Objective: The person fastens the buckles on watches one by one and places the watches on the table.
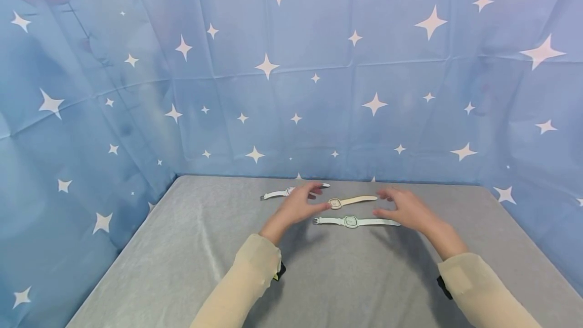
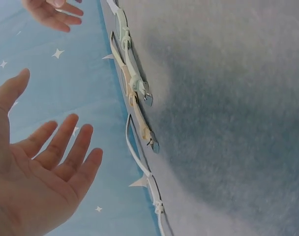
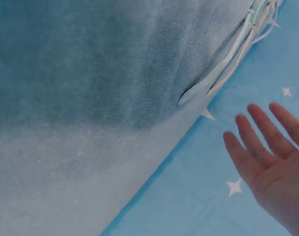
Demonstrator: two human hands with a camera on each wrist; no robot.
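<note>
Fingers look loose on the left hand (image 1: 298, 205) and right hand (image 1: 407, 210); both hold nothing. Between them lies a pale yellow, thin-strapped watch (image 1: 349, 201). Nearer the person is a mint green watch (image 1: 350, 221) with a rounded square face; farther left, a white watch (image 1: 275, 194), partly hidden. All three seem laid out already, straps undone, ends uneven. Under them is soft-looking grey cloth (image 1: 182, 267); behind hangs a creased, starry blue curtain (image 1: 328, 24).

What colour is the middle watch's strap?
The strap is pale yellow-beige, clearest in the head view.
</note>
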